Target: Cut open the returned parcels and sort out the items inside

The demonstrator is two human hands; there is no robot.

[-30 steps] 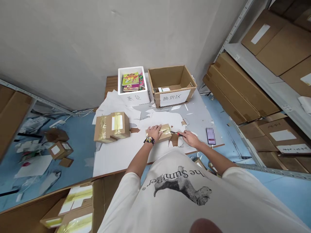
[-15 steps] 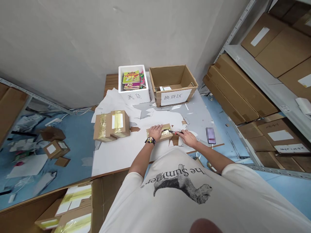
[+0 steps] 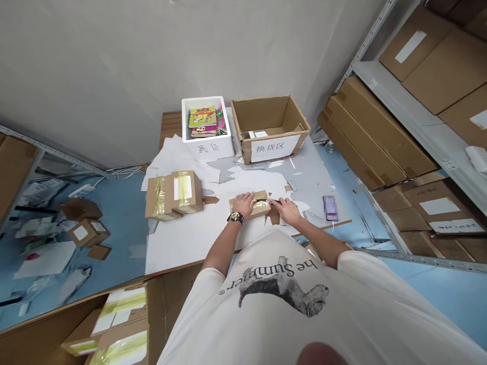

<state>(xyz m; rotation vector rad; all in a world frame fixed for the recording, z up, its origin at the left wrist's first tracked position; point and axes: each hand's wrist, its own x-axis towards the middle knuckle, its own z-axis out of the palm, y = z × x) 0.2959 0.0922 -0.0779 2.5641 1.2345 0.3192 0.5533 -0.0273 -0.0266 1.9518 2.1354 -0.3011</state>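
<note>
A small taped cardboard box (image 3: 259,208) lies on the white paper in front of me. My left hand (image 3: 244,204), with a watch at the wrist, presses down on its left part and holds it, fingers curled over the top. In my right hand (image 3: 288,210) is a box cutter (image 3: 271,202) with a red part on it. Its blade end meets the right side of the box along the tape; the tip is too small to make out. Two more taped boxes (image 3: 159,200) stand together to the left.
Behind are a white foam box (image 3: 207,152) holding books and an open carton (image 3: 279,148) with a handwritten label. A phone (image 3: 331,208) lies near the table's right edge. Shelves of cartons (image 3: 380,137) rise at right; a large carton (image 3: 154,309) with parcels sits below left.
My right hand has moved left with the box cutter, closer to the box. My left hand stays on the box. The view has shifted slightly.
</note>
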